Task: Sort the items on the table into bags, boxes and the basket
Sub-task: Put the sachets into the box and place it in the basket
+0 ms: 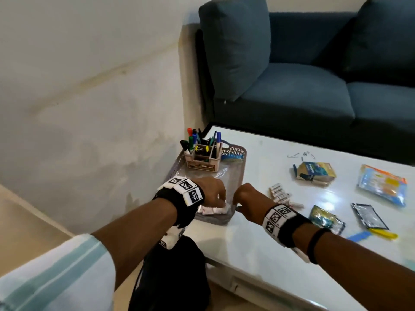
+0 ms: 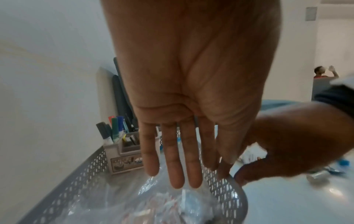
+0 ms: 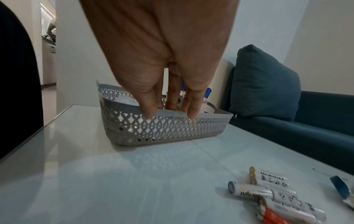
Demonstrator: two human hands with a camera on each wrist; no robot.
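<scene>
A grey lattice basket [image 1: 241,153] stands at the table's left corner. In it lie a beige organizer of markers [image 1: 203,157] and a clear plastic bag [image 1: 224,173] with small white and pink items at its near end. My left hand [image 1: 221,202] is over the basket's near end; the left wrist view shows the hand [image 2: 178,178] with straight fingers whose tips touch the bag [image 2: 153,204]. My right hand [image 1: 238,199] grips the basket's near right rim. In the right wrist view the hand [image 3: 172,112] has its fingertips hooked over that rim [image 3: 214,116].
Loose batteries [image 1: 279,193] lie just right of my right hand. Farther right are a blue-yellow box [image 1: 315,173], a blue-orange packet [image 1: 381,185], a silver pouch [image 1: 368,215] and a crumpled foil packet [image 1: 325,218]. A blue sofa [image 1: 314,75] stands behind the table, a black bag [image 1: 170,274] below its near edge.
</scene>
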